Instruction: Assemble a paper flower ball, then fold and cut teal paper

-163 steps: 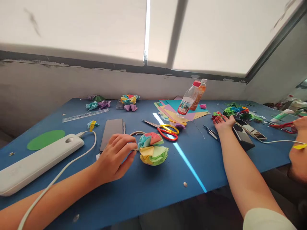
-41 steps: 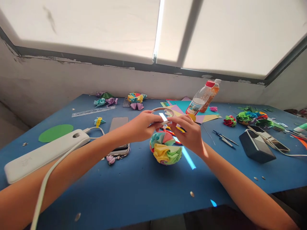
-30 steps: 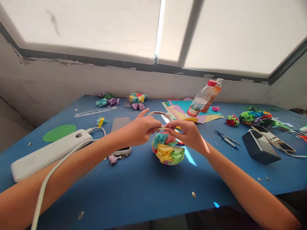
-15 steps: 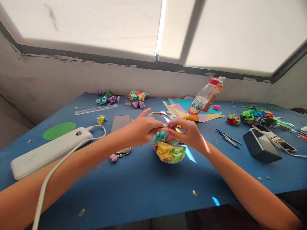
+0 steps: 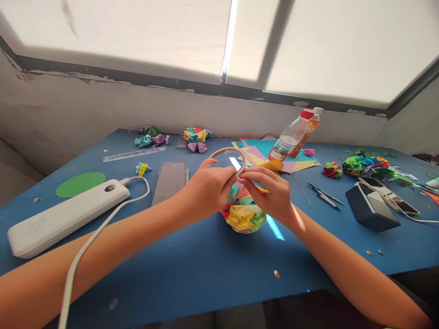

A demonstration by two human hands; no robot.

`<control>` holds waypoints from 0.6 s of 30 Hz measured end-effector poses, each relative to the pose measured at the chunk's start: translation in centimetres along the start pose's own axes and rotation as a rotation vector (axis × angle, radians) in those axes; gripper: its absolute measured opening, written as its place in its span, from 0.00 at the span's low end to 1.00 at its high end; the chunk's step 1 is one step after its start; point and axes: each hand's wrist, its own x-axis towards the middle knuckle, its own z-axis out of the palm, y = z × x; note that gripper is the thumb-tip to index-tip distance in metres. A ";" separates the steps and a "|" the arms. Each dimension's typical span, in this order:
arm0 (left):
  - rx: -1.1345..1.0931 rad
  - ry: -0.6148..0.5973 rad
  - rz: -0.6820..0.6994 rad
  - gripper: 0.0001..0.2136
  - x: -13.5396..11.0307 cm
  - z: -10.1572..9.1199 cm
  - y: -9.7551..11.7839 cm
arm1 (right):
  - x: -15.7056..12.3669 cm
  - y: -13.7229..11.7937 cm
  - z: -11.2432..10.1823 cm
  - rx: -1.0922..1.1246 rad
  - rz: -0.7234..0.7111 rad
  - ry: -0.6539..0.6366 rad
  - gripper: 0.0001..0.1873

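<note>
Pale ring [image 5: 226, 150] upright in the pinch of left hand [image 5: 206, 189] and right hand [image 5: 272, 192], just above paper flower ball [image 5: 245, 215].

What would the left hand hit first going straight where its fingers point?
Likely the right hand: the left hand points rightward above the paper flower ball, and the two hands' fingers nearly meet at the beige ring they pinch. Depth is unclear from one view.

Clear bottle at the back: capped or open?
Capped. A red cap sits on the neck of the clear bottle, standing on the coloured paper sheets.
</note>
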 end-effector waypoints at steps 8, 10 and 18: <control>0.290 0.021 0.120 0.14 -0.5 0.5 -0.2 | 0.0 -0.3 0.2 -0.009 0.104 -0.067 0.02; 0.297 -0.005 0.094 0.13 -0.4 0.3 -0.1 | 0.1 -0.2 0.3 -0.031 0.112 -0.044 0.04; 0.017 -0.090 -0.141 0.12 0.0 -1.2 0.4 | 0.1 0.1 0.0 -0.137 -0.016 0.038 0.05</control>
